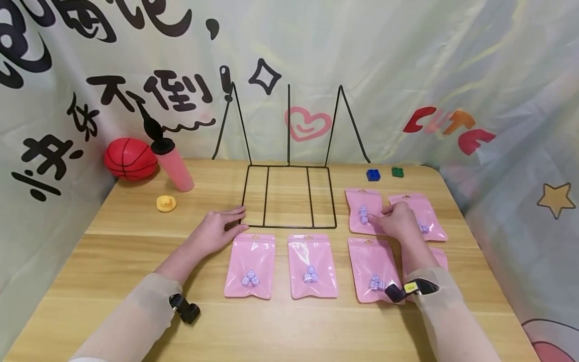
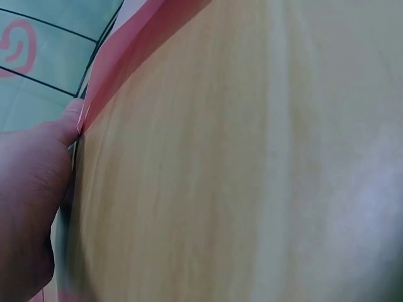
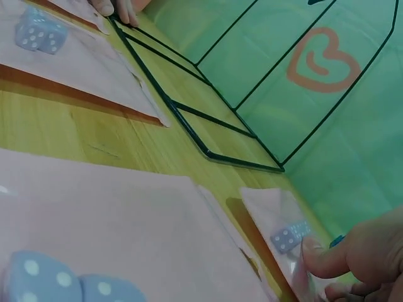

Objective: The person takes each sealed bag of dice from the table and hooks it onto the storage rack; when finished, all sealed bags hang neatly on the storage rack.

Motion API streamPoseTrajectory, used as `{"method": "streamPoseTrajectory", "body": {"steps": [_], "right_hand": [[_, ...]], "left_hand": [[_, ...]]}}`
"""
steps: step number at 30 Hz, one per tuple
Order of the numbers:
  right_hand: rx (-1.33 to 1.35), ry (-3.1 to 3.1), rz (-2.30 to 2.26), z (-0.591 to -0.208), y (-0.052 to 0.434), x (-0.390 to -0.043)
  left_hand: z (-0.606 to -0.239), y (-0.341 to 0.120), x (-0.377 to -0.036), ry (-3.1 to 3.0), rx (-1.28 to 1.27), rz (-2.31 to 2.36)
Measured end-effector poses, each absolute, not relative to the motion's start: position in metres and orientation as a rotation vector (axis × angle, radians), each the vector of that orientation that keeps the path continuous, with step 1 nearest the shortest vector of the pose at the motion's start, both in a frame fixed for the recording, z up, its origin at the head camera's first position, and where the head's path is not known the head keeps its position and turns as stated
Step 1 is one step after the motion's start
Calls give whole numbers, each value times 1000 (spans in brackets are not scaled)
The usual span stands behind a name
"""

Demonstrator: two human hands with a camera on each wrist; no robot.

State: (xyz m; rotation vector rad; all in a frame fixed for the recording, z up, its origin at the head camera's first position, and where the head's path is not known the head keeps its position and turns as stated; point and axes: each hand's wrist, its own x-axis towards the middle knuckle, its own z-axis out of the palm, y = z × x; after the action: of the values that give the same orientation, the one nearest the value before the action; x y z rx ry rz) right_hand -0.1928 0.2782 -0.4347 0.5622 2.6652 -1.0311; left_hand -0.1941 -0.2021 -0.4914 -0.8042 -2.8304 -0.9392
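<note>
Under the right hand (image 1: 400,220), pinched, lies a pink pouch (image 1: 372,203); left hand (image 1: 216,232) rests unclenched.

At the lower right of your frame, your right hand (image 3: 368,255) has its thumb against the small pink pouch (image 3: 267,204), next to the spotted dice (image 3: 286,239). A larger-looking pouch (image 3: 138,214) fills the lower left, and another (image 3: 88,72) lies at upper left, each bearing dice. Top left, your left hand (image 3: 104,6) touches the black wire frame (image 3: 182,113), which slants down to centre right over the wooden tabletop (image 3: 94,141).
</note>
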Motion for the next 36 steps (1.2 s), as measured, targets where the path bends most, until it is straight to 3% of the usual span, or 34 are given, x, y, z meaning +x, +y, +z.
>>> {"method": "streamPoseTrajectory", "body": {"steps": [12, 36], "right_hand": [[559, 2688, -848, -426, 279, -178], [487, 2561, -1249, -431, 288, -178]], "left_hand": [[-489, -200, -194, -2800, -822, -953], [-491, -201, -193, -2792, -815, -961]]}}
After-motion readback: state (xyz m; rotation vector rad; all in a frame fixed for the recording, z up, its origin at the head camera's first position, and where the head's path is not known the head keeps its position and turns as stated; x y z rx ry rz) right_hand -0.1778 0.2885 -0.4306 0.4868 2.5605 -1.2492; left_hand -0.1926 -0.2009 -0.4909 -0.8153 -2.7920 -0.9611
